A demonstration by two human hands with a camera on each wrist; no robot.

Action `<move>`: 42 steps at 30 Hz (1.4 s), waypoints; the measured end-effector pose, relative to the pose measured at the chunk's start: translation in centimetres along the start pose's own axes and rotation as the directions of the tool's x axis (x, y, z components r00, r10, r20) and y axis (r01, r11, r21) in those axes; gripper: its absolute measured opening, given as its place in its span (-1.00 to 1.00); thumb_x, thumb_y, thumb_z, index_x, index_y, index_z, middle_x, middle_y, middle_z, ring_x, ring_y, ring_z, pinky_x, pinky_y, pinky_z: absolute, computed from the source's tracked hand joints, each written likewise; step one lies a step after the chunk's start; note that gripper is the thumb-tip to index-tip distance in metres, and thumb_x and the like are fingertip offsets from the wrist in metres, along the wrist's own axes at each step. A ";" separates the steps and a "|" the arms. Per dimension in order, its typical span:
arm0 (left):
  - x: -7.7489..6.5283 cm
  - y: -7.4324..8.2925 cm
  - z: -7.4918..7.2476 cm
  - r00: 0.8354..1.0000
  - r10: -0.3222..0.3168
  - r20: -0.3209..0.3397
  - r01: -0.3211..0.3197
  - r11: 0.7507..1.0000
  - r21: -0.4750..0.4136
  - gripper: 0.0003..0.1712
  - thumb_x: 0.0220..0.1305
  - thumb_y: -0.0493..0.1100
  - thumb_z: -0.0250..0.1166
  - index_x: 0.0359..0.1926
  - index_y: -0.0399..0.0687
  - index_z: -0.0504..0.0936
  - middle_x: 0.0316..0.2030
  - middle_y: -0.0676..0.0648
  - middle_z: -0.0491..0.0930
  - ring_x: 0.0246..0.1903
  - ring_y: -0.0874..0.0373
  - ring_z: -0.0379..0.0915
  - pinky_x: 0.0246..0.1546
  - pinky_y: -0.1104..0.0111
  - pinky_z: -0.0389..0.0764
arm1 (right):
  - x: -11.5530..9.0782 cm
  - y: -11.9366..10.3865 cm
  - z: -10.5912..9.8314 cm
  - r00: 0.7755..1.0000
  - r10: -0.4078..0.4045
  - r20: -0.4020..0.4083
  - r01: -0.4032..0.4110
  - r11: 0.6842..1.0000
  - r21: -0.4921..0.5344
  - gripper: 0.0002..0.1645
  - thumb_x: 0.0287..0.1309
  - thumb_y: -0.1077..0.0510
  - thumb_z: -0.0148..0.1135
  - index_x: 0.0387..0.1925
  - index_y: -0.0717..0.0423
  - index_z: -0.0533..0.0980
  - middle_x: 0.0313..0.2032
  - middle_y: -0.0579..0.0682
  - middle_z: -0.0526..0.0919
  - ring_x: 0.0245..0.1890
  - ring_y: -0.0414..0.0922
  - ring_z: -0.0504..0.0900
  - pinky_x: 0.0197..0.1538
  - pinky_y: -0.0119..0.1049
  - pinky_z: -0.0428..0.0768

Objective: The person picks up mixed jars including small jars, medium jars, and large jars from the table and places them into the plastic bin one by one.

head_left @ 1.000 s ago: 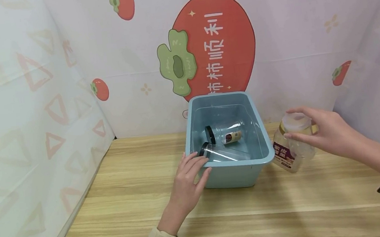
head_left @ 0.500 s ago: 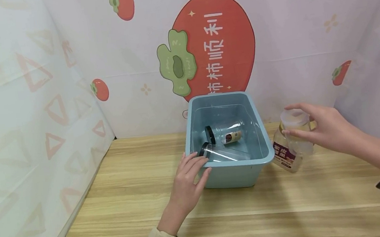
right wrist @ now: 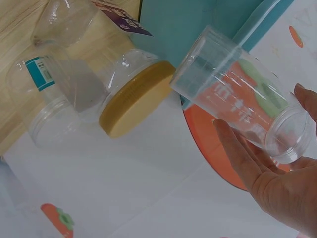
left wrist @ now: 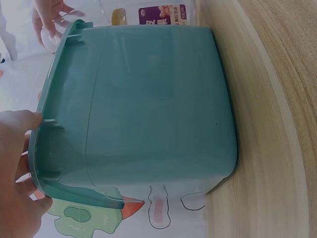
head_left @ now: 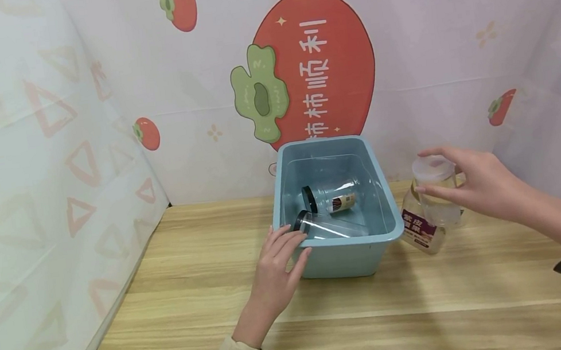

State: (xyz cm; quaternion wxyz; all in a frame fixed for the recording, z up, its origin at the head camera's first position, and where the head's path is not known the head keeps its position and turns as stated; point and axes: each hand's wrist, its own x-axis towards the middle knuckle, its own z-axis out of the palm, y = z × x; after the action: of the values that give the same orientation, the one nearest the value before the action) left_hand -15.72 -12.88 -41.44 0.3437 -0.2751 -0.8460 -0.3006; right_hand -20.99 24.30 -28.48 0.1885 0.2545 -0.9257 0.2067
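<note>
My left hand (head_left: 273,271) grips the near left rim of a light blue plastic bin (head_left: 344,260), fingers over the edge and thumb outside. Inside the bin, a black-lidded clear jar with a label (head_left: 342,201) and another black-lidded clear jar (head_left: 333,226) lie on their sides. To the right of the bin, my right hand (head_left: 486,180) holds a clear plastic jar with a translucent top (head_left: 433,170), its top end between thumb and fingers. That held clear jar (right wrist: 230,94) is raised and overlaps the bin's rim in the right wrist view.
Right beside the bin stands a gold-lidded clear jar with a purple label (head_left: 416,230). Another clear jar with a teal label (right wrist: 39,73) is close to it in the right wrist view. A printed cloth backdrop (head_left: 207,166) borders the wooden table (head_left: 206,253).
My right hand has lifted the clear jar a little and shifted it slightly left. My left hand stays on the bin's rim.
</note>
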 end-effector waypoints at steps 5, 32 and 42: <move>0.0 0.0 0.0 1.000 0.000 -0.002 0.000 1.000 -0.004 -0.70 0.29 -0.27 0.51 0.04 -0.19 0.75 0.02 -0.11 0.76 0.29 -0.13 0.55 0.46 -0.21 0.37 | 0.2 -0.1 -0.2 1.000 -0.005 0.002 0.005 1.000 0.009 -0.17 0.00 0.18 0.68 0.31 0.18 0.50 -0.14 0.27 0.78 -0.36 0.07 0.71 -0.53 -0.39 0.47; 0.0 -0.2 0.1 1.000 0.009 -0.010 -0.009 1.000 0.000 -0.69 0.28 -0.27 0.51 0.04 -0.20 0.75 0.02 -0.12 0.76 0.28 -0.12 0.55 0.45 -0.22 0.38 | 1.7 -0.7 -0.8 1.000 -0.005 0.006 0.005 1.000 0.010 -0.19 0.03 0.18 0.67 0.31 0.15 0.50 -0.36 0.06 0.75 -0.22 0.28 0.77 -0.49 -0.38 0.51; -0.1 -0.4 0.2 1.000 0.017 -0.017 -0.017 1.000 0.004 -0.69 0.29 -0.30 0.50 0.04 -0.18 0.75 0.02 -0.11 0.76 0.26 -0.12 0.56 0.40 -0.25 0.43 | 2.4 -1.1 -1.0 0.999 0.033 0.021 -0.033 0.999 0.018 -0.19 0.05 0.15 0.66 0.32 0.16 0.50 -0.26 0.16 0.77 -0.21 0.28 0.75 -0.41 -0.37 0.56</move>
State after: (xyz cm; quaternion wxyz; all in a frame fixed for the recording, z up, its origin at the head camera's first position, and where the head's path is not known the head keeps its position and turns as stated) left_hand -15.99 -13.01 -41.79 0.3542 -0.2790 -0.8412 -0.2984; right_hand -22.12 22.97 -26.26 0.1734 0.2430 -0.9298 0.2155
